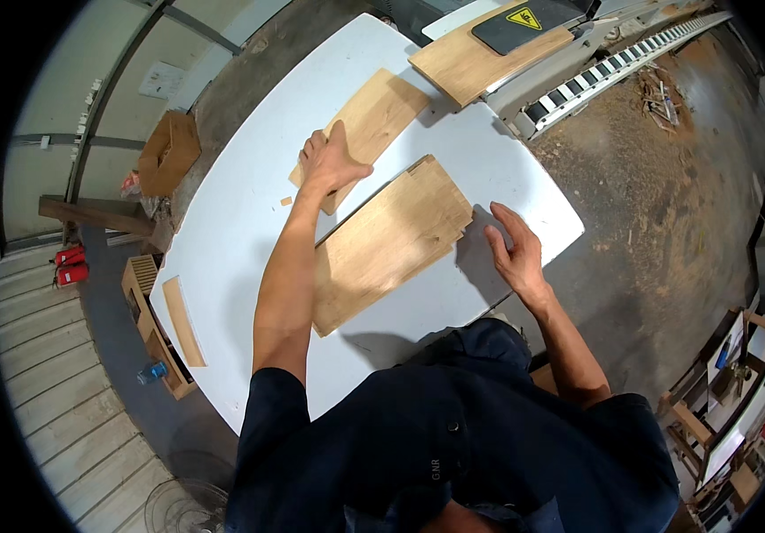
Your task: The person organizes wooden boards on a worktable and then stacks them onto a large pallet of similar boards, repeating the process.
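My left hand (331,163) lies with fingers spread on the near part of a light wood board (385,114), which rests on the white table (249,178). Closer to me is a stack of similar wood boards (391,244), their ends slightly uneven at the right side. Just off that right end my right hand (517,247) is held with its fingers apart and nothing in it. A small wood chip (286,202) sits on the table left of my left hand.
Another wood board (480,58) lies on the machine at the back, partly under a black guard (524,27). A ridged conveyor track (613,75) runs off to the right. A narrow wood strip (183,322) rests near the table's left edge. A cardboard box (169,153) stands beyond it.
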`<state>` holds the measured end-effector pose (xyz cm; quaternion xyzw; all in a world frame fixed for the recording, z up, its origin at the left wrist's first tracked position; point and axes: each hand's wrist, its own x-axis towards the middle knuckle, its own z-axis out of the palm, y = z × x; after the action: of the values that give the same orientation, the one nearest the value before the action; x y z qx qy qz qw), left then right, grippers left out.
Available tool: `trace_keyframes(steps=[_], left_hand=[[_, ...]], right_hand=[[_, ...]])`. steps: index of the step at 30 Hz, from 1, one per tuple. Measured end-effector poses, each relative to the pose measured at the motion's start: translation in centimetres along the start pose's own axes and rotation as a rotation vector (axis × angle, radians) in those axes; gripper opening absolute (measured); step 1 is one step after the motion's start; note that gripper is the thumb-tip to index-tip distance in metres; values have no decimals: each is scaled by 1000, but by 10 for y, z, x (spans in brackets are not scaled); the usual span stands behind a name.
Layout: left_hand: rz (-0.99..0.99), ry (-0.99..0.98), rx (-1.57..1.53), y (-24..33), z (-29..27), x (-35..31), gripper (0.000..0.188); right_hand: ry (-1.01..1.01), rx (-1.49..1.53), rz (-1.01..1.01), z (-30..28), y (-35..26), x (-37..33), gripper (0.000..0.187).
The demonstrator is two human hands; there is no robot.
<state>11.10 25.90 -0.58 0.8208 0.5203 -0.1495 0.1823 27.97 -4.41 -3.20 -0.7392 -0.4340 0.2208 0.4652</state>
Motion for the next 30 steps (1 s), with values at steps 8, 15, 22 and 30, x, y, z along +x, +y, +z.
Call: trace_keyframes(steps=[8,15,22,30], left_hand=[[312,425,-196,-75,13,-135,104],[368,324,-128,-45,78,-219,102],[384,377,-130,-44,81,-222,108],[380,377,-136,-46,80,-222,106]], right_hand=[[39,14,-486,-2,-42,-1,39],[-401,42,-723,90,-103,7,63],[-481,-629,-713,117,-73,62,85],[-64,-745,-495,80,30,144,53]])
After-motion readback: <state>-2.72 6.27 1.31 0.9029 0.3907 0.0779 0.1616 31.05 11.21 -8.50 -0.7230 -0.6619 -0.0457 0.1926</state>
